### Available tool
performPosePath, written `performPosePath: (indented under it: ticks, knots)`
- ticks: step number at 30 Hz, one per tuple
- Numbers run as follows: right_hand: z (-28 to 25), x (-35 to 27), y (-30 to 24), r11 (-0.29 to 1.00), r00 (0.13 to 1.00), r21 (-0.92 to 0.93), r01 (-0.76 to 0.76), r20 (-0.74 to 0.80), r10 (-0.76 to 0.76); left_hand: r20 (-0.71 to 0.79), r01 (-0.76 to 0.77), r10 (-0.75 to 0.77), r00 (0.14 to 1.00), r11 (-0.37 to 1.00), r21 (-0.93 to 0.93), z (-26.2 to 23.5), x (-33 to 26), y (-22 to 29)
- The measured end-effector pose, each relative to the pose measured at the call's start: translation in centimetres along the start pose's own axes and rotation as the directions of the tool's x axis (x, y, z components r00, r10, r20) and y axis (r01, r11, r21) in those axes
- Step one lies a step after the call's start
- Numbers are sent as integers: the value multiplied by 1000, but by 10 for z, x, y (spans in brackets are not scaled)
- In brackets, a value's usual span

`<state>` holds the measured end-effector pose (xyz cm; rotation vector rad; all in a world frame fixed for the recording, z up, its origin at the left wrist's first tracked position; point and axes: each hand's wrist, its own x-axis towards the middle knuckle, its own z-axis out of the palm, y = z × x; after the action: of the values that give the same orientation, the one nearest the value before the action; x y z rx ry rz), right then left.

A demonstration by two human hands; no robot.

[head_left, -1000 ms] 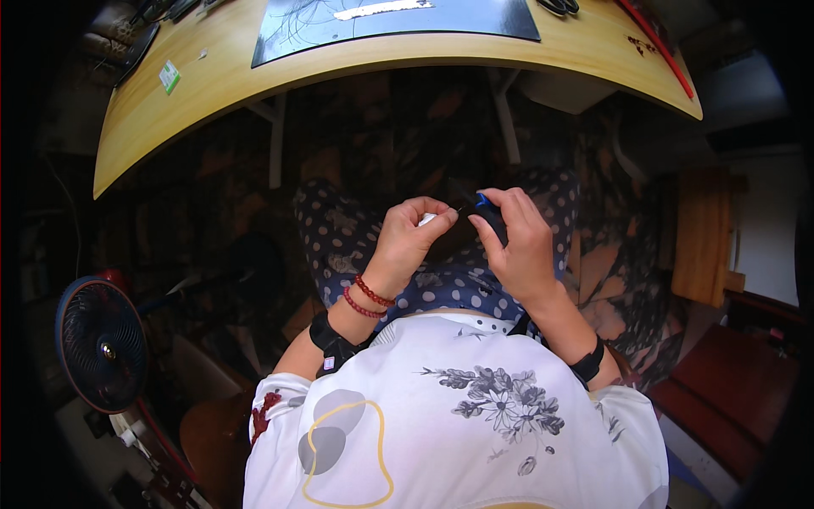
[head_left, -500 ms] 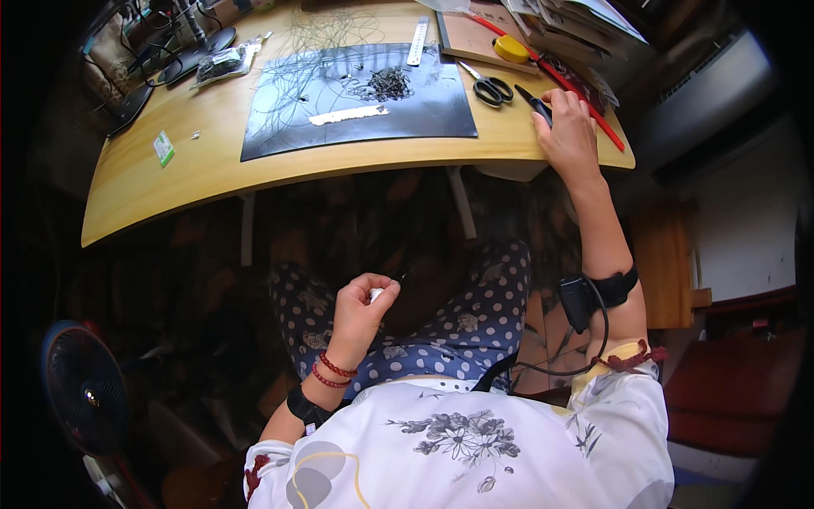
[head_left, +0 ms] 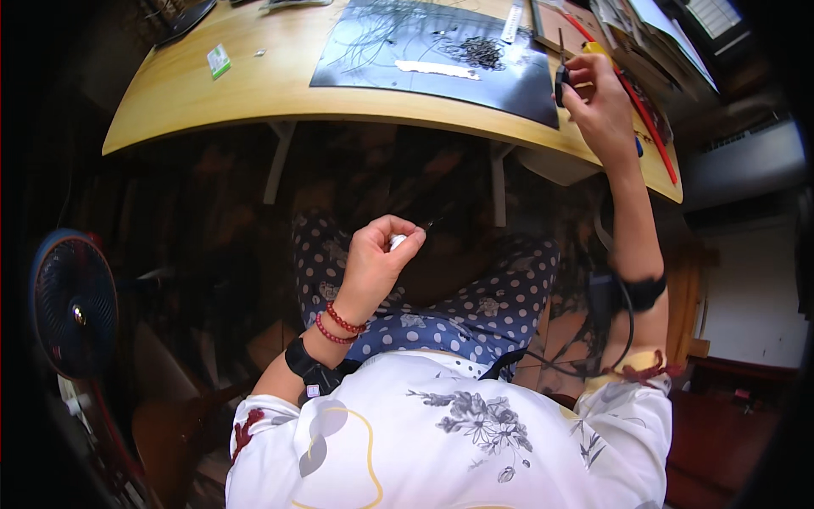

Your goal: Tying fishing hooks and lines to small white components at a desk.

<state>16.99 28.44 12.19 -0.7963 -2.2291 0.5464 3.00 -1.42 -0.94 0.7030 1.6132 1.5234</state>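
Note:
At the right end of the table, my right hand [head_left: 604,106] is closed on a pair of scissors [head_left: 561,75] with black handles, its thin blades pointing away from me. Over my lap, my left hand [head_left: 380,254] is pinched. A small white piece [head_left: 397,242] shows between its fingers, and a thin dark tip sticks out past them; its kind is too small to tell. On the black mat [head_left: 365,72] lie a heap of short dark pieces [head_left: 482,53], a torn white strip [head_left: 437,69] and loose thin dark strands [head_left: 373,38].
A red bar [head_left: 649,119] runs along the table's right side, with a yellow tape measure [head_left: 596,51] and a small blue-ended tool [head_left: 638,146] near it. Papers [head_left: 653,42] are stacked behind. A ruler [head_left: 511,21] and a green-white packet [head_left: 218,61] lie on the table. A fan [head_left: 78,312] stands left.
My right hand has gone from the dark tool to the scissors and lifted them. The left hand keeps its pinch over my lap. The whole view has shifted.

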Motion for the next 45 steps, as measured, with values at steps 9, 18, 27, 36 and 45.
performPosePath:
  ticks: [9,18,27,36,45]
  knots:
    - [34,-175,-74,938,906,291,-187,421,50,-12,-14,14,1000,1000,27,-1,4,4]
    - [52,-188,-69,976,948,203,-78,317,10,168,329,-291,942,902,-281,4,0,10]
    - [50,-187,-74,989,930,59,139,336,-151,235,406,-338,911,835,-372,0,-1,5]
    - [50,-187,-74,986,927,46,159,337,-165,212,370,-311,926,858,-356,0,-3,4]
    - [51,-189,-72,989,925,64,134,350,-148,204,380,-327,923,857,-348,1,-2,1]
